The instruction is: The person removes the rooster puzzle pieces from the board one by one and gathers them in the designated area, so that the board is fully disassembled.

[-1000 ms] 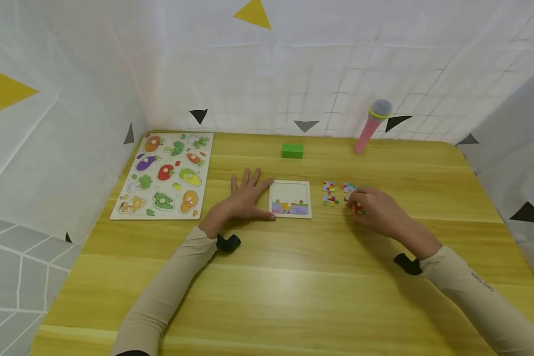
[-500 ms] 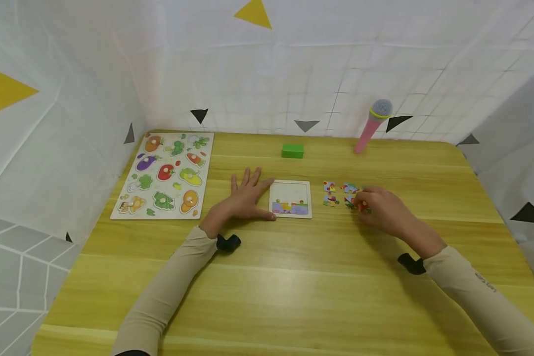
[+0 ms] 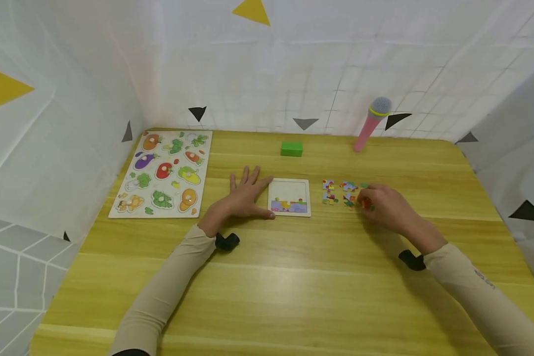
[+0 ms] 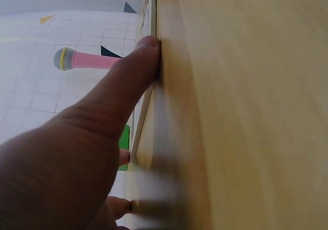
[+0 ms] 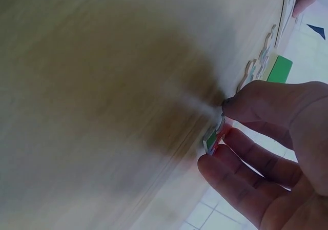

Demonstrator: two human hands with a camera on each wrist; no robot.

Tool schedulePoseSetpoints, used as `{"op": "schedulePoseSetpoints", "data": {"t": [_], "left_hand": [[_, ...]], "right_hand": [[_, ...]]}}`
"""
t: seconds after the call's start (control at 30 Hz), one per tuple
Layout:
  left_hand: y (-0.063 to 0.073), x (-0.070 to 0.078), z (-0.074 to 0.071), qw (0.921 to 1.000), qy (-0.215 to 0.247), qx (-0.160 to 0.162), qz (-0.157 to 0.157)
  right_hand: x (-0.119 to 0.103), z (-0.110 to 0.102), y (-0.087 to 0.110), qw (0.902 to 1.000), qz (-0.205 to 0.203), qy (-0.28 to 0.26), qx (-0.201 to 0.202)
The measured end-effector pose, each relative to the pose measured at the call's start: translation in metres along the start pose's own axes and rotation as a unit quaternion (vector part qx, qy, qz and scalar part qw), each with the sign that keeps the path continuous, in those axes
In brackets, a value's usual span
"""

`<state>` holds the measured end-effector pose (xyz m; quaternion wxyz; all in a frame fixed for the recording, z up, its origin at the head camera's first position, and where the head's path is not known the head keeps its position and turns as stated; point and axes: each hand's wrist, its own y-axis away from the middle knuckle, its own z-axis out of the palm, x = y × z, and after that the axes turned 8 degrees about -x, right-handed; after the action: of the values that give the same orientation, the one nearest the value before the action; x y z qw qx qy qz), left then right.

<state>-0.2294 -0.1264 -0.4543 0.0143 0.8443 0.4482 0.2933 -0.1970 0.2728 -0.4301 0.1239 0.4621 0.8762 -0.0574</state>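
My left hand (image 3: 242, 199) lies on the table with its fingers spread. Its thumb and index finger touch the left side of a small square puzzle tray (image 3: 290, 190), which has joined pieces along its lower edge. To the right, my right hand (image 3: 389, 208) pinches a colourful jigsaw piece (image 5: 211, 141) between thumb and fingers, low over the tabletop. The right wrist view shows that piece slightly tilted, partly hidden by the fingertips. Several loose jigsaw pieces (image 3: 328, 185) lie in a loose grid between the tray and this hand; the hand covers part of the group.
A vegetable peg puzzle board (image 3: 163, 170) lies at the table's left. Behind the tray sits a green block (image 3: 291, 149). A pink toy microphone (image 3: 368, 131) stands at the back right, near the white patterned backdrop (image 3: 258, 74). Bare wooden tabletop (image 3: 285, 291) stretches across the front.
My right hand has shifted a little to the right with the jigsaw piece, uncovering more of the loose piece beside it. My left hand keeps its place at the tray.
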Motion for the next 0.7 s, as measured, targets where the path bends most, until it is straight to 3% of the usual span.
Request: {"op": "schedulePoseSetpoints", "data": {"t": [0.7], "left_hand": [[0.001,0.0015,-0.0023,1.0,0.005,-0.004,0.002]], "right_hand": [[0.0077,-0.0002,-0.0045,0.9999,0.003,0.008,-0.008]]}}
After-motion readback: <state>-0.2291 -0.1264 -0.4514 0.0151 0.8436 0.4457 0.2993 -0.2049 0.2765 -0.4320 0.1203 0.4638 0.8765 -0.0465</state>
